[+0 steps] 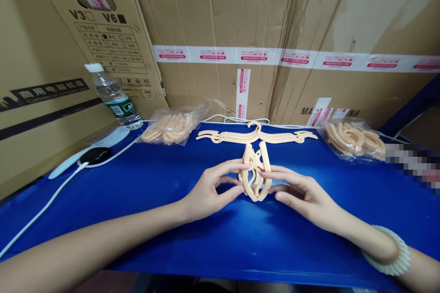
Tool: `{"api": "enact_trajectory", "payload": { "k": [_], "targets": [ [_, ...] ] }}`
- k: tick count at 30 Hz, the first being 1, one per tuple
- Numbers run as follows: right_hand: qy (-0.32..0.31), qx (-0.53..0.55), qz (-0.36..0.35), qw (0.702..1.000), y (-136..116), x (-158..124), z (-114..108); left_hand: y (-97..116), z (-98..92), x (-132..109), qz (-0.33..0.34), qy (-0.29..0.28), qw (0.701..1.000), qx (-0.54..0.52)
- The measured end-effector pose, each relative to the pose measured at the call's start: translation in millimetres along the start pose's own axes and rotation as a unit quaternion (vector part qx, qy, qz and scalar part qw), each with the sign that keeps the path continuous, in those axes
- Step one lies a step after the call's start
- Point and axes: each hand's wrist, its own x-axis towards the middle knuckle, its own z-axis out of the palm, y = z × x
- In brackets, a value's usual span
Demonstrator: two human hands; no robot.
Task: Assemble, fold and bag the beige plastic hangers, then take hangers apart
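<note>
My left hand [211, 190] and my right hand [302, 194] meet at the middle of the blue table [154, 201]. Together they pinch a folded peach plastic hanger piece [255, 171] from both sides, thumbs and fingertips on its edges. The piece stands upright on the table between my hands. Just behind it lies an unfolded peach hanger [256, 136], stretched flat left to right. My right wrist wears a pale beaded bracelet [393, 251].
Two clear bags of peach hanger parts lie at the back, one to the left [172, 125] and one to the right [354, 139]. A water bottle [113, 96], a white device [91, 148], a black puck [94, 155] and a white cable [41, 210] sit left. Cardboard boxes [240, 31] wall the back.
</note>
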Motion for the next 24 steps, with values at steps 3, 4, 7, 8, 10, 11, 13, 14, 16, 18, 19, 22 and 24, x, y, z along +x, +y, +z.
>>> {"api": "enact_trajectory", "payload": {
  "k": [3, 4, 7, 8, 10, 11, 13, 14, 16, 18, 19, 22, 24],
  "targets": [
    [0.01, -0.002, -0.004, 1.0, 1.1, -0.3, -2.3, -1.5, 0.0, -0.6, -0.012, -0.002, 1.0, -0.018],
    [0.008, -0.006, -0.003, 1.0, 1.1, -0.5, -2.7, -2.0, -0.4, -1.1, -0.008, -0.008, 1.0, -0.013],
    [-0.012, -0.019, 0.006, 1.0, 0.1, -1.6, -2.7, -2.4, -2.4, -2.9, 0.037, -0.039, 0.997, 0.051],
    [-0.02, -0.022, 0.01, 1.0, -0.5, -1.9, -2.8, -2.0, -3.3, -3.4, 0.058, -0.05, 0.994, 0.083],
    [-0.032, -0.026, 0.019, 0.999, -1.6, -2.2, -4.0, -0.4, -5.0, -4.1, 0.088, -0.075, 0.984, 0.138],
    [-0.036, -0.025, 0.023, 0.999, -2.1, -2.1, -5.2, 0.8, -5.7, -4.4, 0.094, -0.089, 0.979, 0.155],
    [-0.034, -0.02, 0.029, 0.999, -3.0, -1.4, -8.8, 3.1, -6.6, -4.8, 0.094, -0.106, 0.975, 0.168],
    [-0.024, -0.017, 0.031, 0.999, -3.3, -0.9, -11.0, 4.1, -7.0, -5.0, 0.091, -0.105, 0.975, 0.173],
    [0.013, -0.021, 0.043, 0.999, -3.1, 0.4, -15.8, 5.5, -7.5, -5.5, 0.087, -0.085, 0.974, 0.19],
    [0.049, -0.044, 0.063, 0.996, -1.5, 1.5, -20.3, 6.2, -7.9, -6.1, 0.086, -0.063, 0.969, 0.222],
    [0.062, -0.066, 0.072, 0.993, -0.3, 1.7, -22.1, 6.2, -8.1, -6.4, 0.088, -0.062, 0.965, 0.241],
    [0.067, -0.191, 0.06, 0.977, 4.7, 0.8, -25.1, 6.2, -8.2, -7.2, 0.109, -0.099, 0.944, 0.296],
    [0.052, -0.295, 0.022, 0.954, 8.4, -1.0, -25.5, 6.4, -7.7, -7.9, 0.131, -0.145, 0.926, 0.324]
  ]
}}
